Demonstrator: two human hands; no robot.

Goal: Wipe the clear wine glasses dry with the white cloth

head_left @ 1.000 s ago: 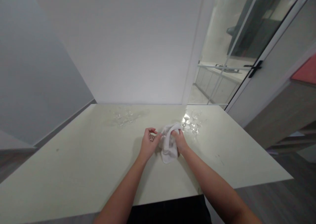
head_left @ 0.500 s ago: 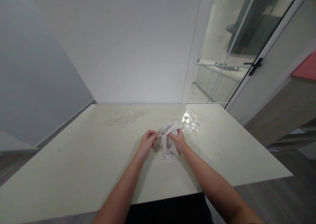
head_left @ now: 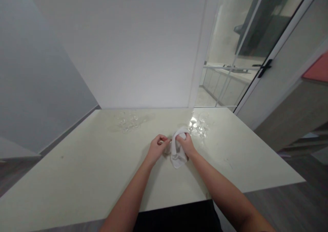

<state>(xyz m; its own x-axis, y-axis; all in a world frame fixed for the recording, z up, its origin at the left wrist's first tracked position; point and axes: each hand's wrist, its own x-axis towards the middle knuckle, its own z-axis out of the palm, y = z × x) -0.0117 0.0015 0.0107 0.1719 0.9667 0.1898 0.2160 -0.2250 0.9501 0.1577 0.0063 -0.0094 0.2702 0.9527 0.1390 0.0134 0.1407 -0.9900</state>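
Observation:
My right hand (head_left: 186, 145) is closed on a white cloth (head_left: 176, 157) that hangs in folds just above the table. Beside the cloth, the thumb and forefinger of my left hand (head_left: 158, 148) pinch the end of a small clear stemmed glass, which is mostly hidden by the fingers and the cloth. To the right beyond the cloth stand several clear stemmed glasses (head_left: 199, 126) close together. Another group of clear glasses (head_left: 128, 122) is at the back left of the table, faint against its surface.
The pale table (head_left: 84, 177) meets a white wall (head_left: 143, 54) at its back edge. A glazed door (head_left: 230, 68) with a black handle (head_left: 265, 68) is behind it on the right. Shelving (head_left: 297, 122) stands at the far right.
My left hand has moved slightly right, closer to the cloth, and its fingers have turned. The glass stem that showed between the hands is now covered. The right hand has barely shifted.

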